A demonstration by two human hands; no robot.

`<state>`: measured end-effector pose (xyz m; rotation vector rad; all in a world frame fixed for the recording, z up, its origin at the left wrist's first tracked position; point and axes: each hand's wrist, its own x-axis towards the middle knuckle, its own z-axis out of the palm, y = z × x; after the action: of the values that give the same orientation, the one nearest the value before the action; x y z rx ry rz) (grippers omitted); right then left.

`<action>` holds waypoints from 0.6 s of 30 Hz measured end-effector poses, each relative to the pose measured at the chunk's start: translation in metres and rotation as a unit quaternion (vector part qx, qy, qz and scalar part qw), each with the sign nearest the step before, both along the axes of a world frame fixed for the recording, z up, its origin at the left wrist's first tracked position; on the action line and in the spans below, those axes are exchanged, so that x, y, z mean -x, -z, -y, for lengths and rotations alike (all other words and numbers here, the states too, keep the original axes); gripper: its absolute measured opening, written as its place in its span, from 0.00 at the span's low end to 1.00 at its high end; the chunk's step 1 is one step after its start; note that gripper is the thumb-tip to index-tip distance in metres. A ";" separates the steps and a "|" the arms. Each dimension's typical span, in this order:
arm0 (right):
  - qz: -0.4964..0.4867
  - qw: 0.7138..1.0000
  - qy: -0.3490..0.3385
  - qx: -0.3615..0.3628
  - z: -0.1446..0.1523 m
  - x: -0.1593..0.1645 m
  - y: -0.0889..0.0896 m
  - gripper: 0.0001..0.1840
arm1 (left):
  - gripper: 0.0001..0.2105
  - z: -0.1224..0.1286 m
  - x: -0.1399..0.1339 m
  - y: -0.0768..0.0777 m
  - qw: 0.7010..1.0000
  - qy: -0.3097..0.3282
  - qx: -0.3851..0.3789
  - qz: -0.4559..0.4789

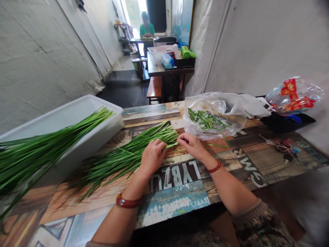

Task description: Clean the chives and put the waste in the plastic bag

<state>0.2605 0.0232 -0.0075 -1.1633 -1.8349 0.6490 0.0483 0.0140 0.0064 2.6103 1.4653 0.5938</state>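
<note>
A loose pile of long green garlic chives (128, 145) lies on the wood-patterned table, pale stem ends pointing right. My left hand (153, 154) is closed round a garlic chive at the near edge of this pile. The pale end of that chive (171, 145) sticks out to the right, where my right hand (189, 142) pinches its tip between thumb and fingers. Just beyond my right hand sits a clear plastic bag (239, 113) with its mouth open. Green and yellowish chive scraps (205, 118) lie inside it.
At left, a white plastic bin (117, 120) holds a big bundle of garlic chives (64, 139). Scissors (276, 144) and a red-printed plastic package (290, 94) are on the right. Another table (154, 70) with containers stands beyond; a person in green (147, 30) sits farther back.
</note>
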 end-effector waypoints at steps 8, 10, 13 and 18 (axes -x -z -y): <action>0.105 0.994 0.035 -0.023 -0.001 -0.007 0.007 0.08 | 0.11 -0.004 0.003 0.005 0.996 -0.030 0.038 0.068; 0.162 0.985 0.033 -0.040 0.000 -0.006 0.009 0.09 | 0.11 -0.004 0.003 0.006 0.996 -0.034 0.036 0.074; 0.206 0.976 0.042 -0.049 0.000 -0.003 0.012 0.08 | 0.11 -0.005 0.003 0.007 0.996 -0.022 0.024 0.083; 0.197 0.979 0.034 -0.040 -0.002 -0.002 0.013 0.05 | 0.11 -0.005 0.003 0.007 0.998 -0.011 0.020 0.053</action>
<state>0.2621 0.0257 -0.0204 -1.3662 -2.1158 0.3163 0.0451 0.0193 -0.0004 2.4945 1.4609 0.6880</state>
